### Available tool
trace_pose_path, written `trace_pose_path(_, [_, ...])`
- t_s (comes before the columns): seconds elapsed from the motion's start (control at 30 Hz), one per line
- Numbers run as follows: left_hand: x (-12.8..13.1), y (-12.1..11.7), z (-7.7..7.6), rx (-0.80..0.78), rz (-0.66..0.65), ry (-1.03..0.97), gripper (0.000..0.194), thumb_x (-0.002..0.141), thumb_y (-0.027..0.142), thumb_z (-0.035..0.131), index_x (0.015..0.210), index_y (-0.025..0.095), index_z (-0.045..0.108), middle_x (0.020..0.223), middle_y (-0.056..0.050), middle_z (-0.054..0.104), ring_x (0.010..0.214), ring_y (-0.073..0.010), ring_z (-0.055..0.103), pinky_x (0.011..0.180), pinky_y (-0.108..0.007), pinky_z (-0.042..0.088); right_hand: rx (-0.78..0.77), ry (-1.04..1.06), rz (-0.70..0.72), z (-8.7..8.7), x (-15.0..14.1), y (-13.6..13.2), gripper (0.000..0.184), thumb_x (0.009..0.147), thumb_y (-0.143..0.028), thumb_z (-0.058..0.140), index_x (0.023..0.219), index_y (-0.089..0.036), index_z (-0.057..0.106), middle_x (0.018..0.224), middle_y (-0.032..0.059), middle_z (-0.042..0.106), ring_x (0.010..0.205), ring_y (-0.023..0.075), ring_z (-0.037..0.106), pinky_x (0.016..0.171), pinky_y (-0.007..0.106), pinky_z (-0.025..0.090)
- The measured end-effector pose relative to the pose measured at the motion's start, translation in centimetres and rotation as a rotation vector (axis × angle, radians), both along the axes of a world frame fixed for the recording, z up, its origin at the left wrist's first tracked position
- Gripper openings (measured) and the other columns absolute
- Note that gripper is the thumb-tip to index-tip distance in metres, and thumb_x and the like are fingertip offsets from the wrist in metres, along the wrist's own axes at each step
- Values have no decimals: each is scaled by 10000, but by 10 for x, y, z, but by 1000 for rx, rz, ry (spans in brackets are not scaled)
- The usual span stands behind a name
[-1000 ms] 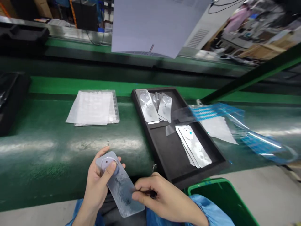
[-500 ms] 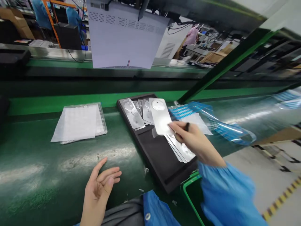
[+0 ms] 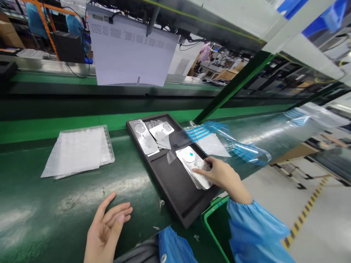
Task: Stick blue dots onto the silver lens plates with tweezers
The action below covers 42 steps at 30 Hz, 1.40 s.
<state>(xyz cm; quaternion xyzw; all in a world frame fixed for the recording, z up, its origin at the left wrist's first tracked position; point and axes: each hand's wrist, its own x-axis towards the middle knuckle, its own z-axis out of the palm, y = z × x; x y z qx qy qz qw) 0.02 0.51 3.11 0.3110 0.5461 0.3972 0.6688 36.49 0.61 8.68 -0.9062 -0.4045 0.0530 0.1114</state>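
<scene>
My right hand [image 3: 221, 174] pinches the top metal plate [image 3: 189, 156] of a small fanned stack at the near right of the black tray [image 3: 171, 186]. Its thumb lies on the plate's face and the fingers are at the right edge. That silver plate has a round ring with a blue dot in it. Over the green bench, left of the tray, my left hand [image 3: 105, 226] hovers palm up with loosely spread fingers, holding nothing. At the tray's far end lie more silver plates [image 3: 144, 137], and a tilted plate [image 3: 161, 128] rests across some of them.
White sheets [image 3: 78, 149] lie on a clear plastic tray [image 3: 110, 149] at the left. Clear film with blue strips [image 3: 207, 130] and white paper [image 3: 215, 145] sit right of the black tray. A green bin [image 3: 207, 217] stands at the near right. A green post [image 3: 233, 87] rises behind.
The plate that my right hand held up now lies tilted on the far group, released. My right hand has moved down to the near stack. The view has shifted somewhat.
</scene>
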Motion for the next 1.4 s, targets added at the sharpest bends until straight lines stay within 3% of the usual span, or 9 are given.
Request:
trace_pose_path(0.13, [3, 0, 0, 21, -5, 17, 721, 821, 651, 770, 1385, 237, 594, 1145, -116, 812, 1125, -351, 762, 909, -403, 676, 107, 44, 27, 40, -11, -18, 450, 808, -674, 574, 666, -247, 557, 617, 44, 586, 601, 229, 566, 547, 328, 420])
trace_pose_path(0.23, [7, -2, -4, 75, 5, -39, 621, 821, 589, 806, 1298, 220, 659, 1144, -129, 813, 1137, -346, 760, 985, -413, 637, 199, 385, 253, 51, -59, -34, 507, 904, -721, 546, 860, -224, 634, 598, -2, 542, 555, 186, 511, 496, 283, 416])
trace_pose_path(0.4, [7, -8, -12, 147, -110, -312, 637, 756, 554, 882, 1242, 175, 721, 1135, -154, 819, 1087, -334, 777, 966, -395, 619, -41, 868, 672, -1, -171, -45, 340, 1031, -547, 526, 1006, -230, 647, 633, -35, 613, 587, 149, 560, 598, 233, 471])
trace_pose_path(0.5, [4, -7, -14, 0, 7, -341, 545, 792, 506, 867, 1195, 157, 753, 1013, -133, 841, 1006, -315, 800, 923, -395, 630, -134, 965, 782, -25, -200, -41, 312, 1068, -469, 470, 1091, -218, 653, 716, -7, 687, 635, 158, 637, 631, 227, 518])
trace_pose_path(0.6, [2, -3, -11, -104, 79, -426, 560, 701, 459, 928, 1143, 147, 782, 931, -112, 846, 942, -319, 814, 869, -391, 648, -57, 963, 801, -26, -193, -30, 289, 1049, -460, 523, 1095, -222, 681, 924, 48, 768, 767, 184, 744, 693, 228, 599])
trace_pose_path(0.77, [6, -2, -2, -156, 81, -413, 478, 759, 430, 868, 1123, 129, 793, 875, -103, 844, 845, -317, 825, 744, -373, 666, 214, 697, 805, -2, -170, -25, 168, 1008, -377, 640, 1135, -284, 700, 761, -8, 750, 477, 153, 659, 393, 191, 530])
trace_pose_path(0.93, [7, -5, -7, -23, 54, -136, 366, 811, 390, 776, 1079, 143, 809, 1018, -110, 843, 946, -291, 805, 822, -351, 644, 401, 501, 1088, -2, -187, -16, 221, 1023, -143, 574, 1149, -267, 708, 1005, 45, 767, 810, 166, 770, 685, 202, 640])
trace_pose_path(1.13, [4, 4, -5, 175, -111, -57, 297, 792, 237, 727, 1066, 156, 806, 974, -80, 834, 926, -261, 782, 811, -308, 614, 420, 338, 1213, -23, -194, -6, 255, 1033, -82, 541, 1205, -204, 684, 1005, 49, 745, 803, 139, 761, 661, 198, 626])
trace_pose_path(1.4, [6, 3, -3, 187, -180, -57, 323, 813, 204, 685, 1118, 149, 774, 988, -86, 828, 898, -257, 776, 788, -319, 613, 378, 77, 1319, -21, -184, -7, 387, 972, 8, 430, 1177, -183, 698, 1013, 48, 786, 711, 149, 761, 531, 258, 564])
